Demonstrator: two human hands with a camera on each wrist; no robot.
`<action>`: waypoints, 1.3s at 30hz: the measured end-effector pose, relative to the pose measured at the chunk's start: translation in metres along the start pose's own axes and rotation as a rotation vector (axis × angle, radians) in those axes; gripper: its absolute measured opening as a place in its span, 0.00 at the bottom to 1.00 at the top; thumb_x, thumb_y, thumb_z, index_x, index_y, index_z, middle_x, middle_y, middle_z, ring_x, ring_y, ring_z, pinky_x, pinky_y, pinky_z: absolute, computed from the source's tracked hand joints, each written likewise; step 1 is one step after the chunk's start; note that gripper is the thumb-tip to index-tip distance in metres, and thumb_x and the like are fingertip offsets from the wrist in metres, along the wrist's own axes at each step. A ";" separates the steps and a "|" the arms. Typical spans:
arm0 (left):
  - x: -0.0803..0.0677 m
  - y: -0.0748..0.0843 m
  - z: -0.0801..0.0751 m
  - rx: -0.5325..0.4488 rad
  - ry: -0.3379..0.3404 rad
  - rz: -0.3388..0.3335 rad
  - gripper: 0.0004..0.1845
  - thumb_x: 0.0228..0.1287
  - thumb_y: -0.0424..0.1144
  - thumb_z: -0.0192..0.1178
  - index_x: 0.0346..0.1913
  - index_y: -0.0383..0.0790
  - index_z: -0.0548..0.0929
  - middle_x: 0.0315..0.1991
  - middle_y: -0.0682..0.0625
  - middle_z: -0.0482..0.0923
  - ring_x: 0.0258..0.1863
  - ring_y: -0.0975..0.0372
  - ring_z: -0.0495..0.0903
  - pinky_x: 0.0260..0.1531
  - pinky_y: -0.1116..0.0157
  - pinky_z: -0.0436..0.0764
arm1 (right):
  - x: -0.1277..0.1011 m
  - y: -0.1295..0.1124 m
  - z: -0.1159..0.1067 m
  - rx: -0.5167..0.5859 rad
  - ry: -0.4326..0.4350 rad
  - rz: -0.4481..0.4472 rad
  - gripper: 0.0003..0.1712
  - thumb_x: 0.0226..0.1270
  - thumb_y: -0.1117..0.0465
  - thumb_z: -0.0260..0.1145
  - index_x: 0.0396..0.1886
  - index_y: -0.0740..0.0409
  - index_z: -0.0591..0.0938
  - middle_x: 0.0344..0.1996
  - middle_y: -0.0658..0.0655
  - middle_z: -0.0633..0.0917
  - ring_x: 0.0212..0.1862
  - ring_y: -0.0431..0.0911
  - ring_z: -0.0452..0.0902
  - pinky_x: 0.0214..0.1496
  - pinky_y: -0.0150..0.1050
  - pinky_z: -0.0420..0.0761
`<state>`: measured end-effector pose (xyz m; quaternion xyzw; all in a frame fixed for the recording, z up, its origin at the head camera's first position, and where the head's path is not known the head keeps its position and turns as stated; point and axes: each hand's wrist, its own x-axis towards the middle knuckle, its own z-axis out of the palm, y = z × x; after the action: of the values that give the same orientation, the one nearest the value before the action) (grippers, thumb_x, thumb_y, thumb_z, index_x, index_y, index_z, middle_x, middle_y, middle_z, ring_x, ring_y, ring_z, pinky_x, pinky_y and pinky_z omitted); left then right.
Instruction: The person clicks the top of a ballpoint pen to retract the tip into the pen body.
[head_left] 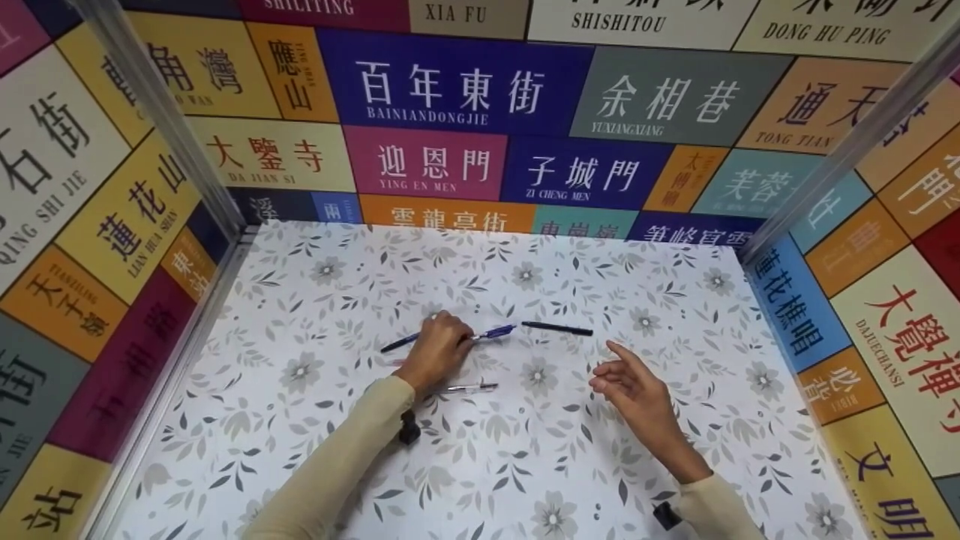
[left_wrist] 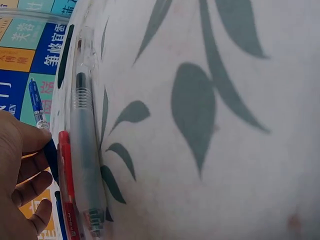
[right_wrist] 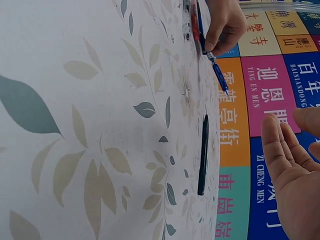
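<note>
The left hand (head_left: 437, 352) rests on the floral table cover (head_left: 525, 465) and grips a blue pen (head_left: 491, 332). Its fingers (left_wrist: 31, 187) are curled around the middle of the barrel. In the head view the pen lies almost level: the tip end points toward 3 o'clock and the dark back end (head_left: 397, 343) comes out of the fist toward 9 o'clock. In the right wrist view this same pen (right_wrist: 218, 76) sticks out below the left hand (right_wrist: 225, 25).

At 6 o'clock from the left hand, just beside the wrist, lies a clear pen (head_left: 469, 388), flat on the cover. The left wrist view shows it close (left_wrist: 85, 150), with a red pen (left_wrist: 67, 185) touching it along its side, between it and the hand. In the head view the red pen is almost hidden by the hand.

A black pen (head_left: 556, 328) lies flat at 3 o'clock from the blue pen's tip, near it but not touching, on about the same line. The right wrist view shows it (right_wrist: 202, 155) alone on the cover.

The right hand (head_left: 634, 390) is at 5 o'clock from the black pen, apart from it. It holds nothing; the fingers (right_wrist: 277, 150) are straight and loosely spread, with the palm turned sideways.

Around the table stand walls with colored street-name panels (head_left: 450, 82) and 2 metal corner posts (head_left: 161, 112).
</note>
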<state>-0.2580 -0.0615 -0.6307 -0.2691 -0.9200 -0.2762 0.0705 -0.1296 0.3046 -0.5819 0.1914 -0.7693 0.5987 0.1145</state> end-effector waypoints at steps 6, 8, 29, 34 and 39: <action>0.001 -0.007 0.004 -0.030 -0.006 0.019 0.06 0.76 0.37 0.70 0.47 0.40 0.95 0.43 0.47 0.90 0.50 0.51 0.81 0.55 0.46 0.77 | 0.000 -0.001 0.001 0.005 -0.002 -0.006 0.40 0.72 0.80 0.71 0.81 0.65 0.72 0.48 0.76 0.85 0.48 0.55 0.90 0.52 0.35 0.88; 0.001 -0.009 0.006 -0.048 0.004 0.029 0.06 0.75 0.37 0.71 0.46 0.40 0.95 0.42 0.48 0.90 0.49 0.51 0.81 0.54 0.46 0.77 | 0.000 -0.001 0.001 0.010 -0.006 0.008 0.40 0.72 0.80 0.70 0.82 0.65 0.72 0.49 0.76 0.85 0.49 0.54 0.90 0.53 0.36 0.88; 0.006 -0.005 0.008 -0.068 0.064 0.145 0.06 0.73 0.33 0.71 0.48 0.37 0.93 0.44 0.46 0.89 0.51 0.49 0.81 0.54 0.45 0.77 | -0.004 0.004 -0.003 0.006 0.008 0.042 0.33 0.74 0.79 0.69 0.76 0.66 0.77 0.49 0.74 0.86 0.49 0.50 0.90 0.52 0.35 0.88; 0.011 0.003 0.011 -0.086 0.060 0.149 0.08 0.72 0.32 0.70 0.49 0.37 0.93 0.45 0.46 0.89 0.52 0.49 0.81 0.52 0.45 0.77 | -0.006 0.007 -0.004 0.025 0.020 0.069 0.27 0.74 0.79 0.69 0.70 0.69 0.80 0.50 0.77 0.85 0.50 0.52 0.90 0.53 0.36 0.88; 0.014 0.011 0.018 -0.069 0.045 0.147 0.08 0.73 0.34 0.70 0.50 0.37 0.93 0.46 0.46 0.90 0.52 0.50 0.81 0.51 0.47 0.78 | -0.009 0.010 -0.005 0.047 0.034 0.102 0.21 0.73 0.79 0.70 0.64 0.72 0.82 0.50 0.76 0.85 0.50 0.53 0.90 0.54 0.37 0.89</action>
<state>-0.2640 -0.0375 -0.6365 -0.3319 -0.8858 -0.3079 0.1020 -0.1262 0.3131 -0.5926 0.1443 -0.7617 0.6248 0.0925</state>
